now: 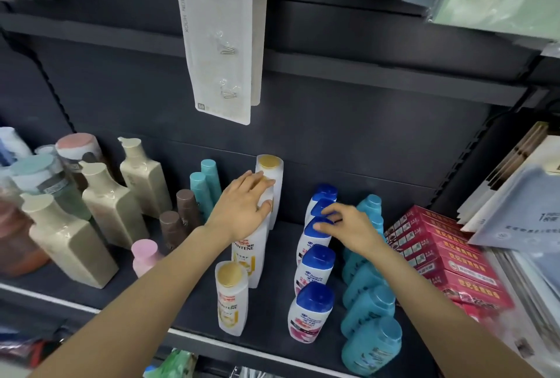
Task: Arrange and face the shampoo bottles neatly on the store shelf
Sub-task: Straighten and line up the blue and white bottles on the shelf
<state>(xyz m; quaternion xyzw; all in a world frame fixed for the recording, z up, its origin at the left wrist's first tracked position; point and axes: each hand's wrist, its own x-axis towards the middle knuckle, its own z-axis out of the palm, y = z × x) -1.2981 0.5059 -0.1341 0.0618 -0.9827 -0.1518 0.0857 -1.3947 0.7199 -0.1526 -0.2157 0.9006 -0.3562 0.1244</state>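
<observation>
A row of white Pantene bottles with gold caps runs front to back on the dark shelf (266, 326). My left hand (244, 206) grips the top of the middle Pantene bottle (250, 252); another (231, 297) stands in front and one (270, 167) behind. To the right stands a row of several white bottles with blue caps (313, 306). My right hand (348, 227) pinches the blue cap of the third bottle back (312, 239). A row of teal bottles (371, 344) stands further right.
Beige pump bottles (71, 242), brown tubes (172, 227), teal tubes (203, 188) and a pink bottle (145, 256) fill the shelf's left part. Red boxes (439, 259) lie at the right, with packets beyond. A white hook pack (218, 38) hangs above.
</observation>
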